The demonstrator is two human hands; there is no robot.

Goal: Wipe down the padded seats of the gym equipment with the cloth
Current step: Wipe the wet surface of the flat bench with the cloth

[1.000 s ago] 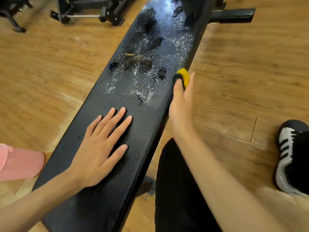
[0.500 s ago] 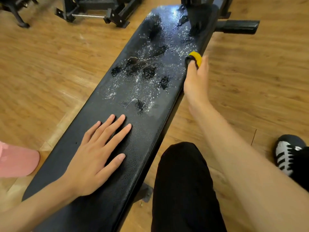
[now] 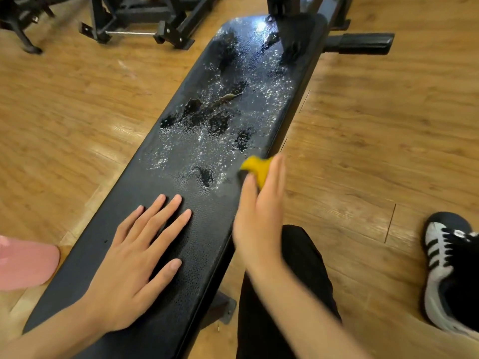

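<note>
Your left hand (image 3: pixel 134 260) lies flat on the near, dry part of the bench (image 3: pixel 212 229), palm down, fingers straight and slightly spread, holding nothing. Your right hand (image 3: pixel 259 211) is at the bench's right edge, just beyond the left hand. It is blurred, but it pinches the yellow cloth (image 3: pixel 256 167) between thumb and fingers. The cloth sticks out past the fingertips and meets the pad's right edge, at the near end of the wet patch.

That wet patch (image 3: pixel 220 120) covers the middle and far part of the pad, with beads of liquid and darker smeared blotches glinting in the light. The pad under your left hand looks matte and dry.

Your knee (image 3: pixel 298 294), in black trousers, sits just right of the bench, under your right forearm. A black-and-white shoe (image 3: pixel 445 268) rests on the wooden floor (image 3: pixel 363 151) at the right edge. A pink object (image 3: pixel 26 265) lies beside the bench on the left; what it is cannot be told. Black metal frames (image 3: pixel 145 22) stand on the floor at the top left.
</note>
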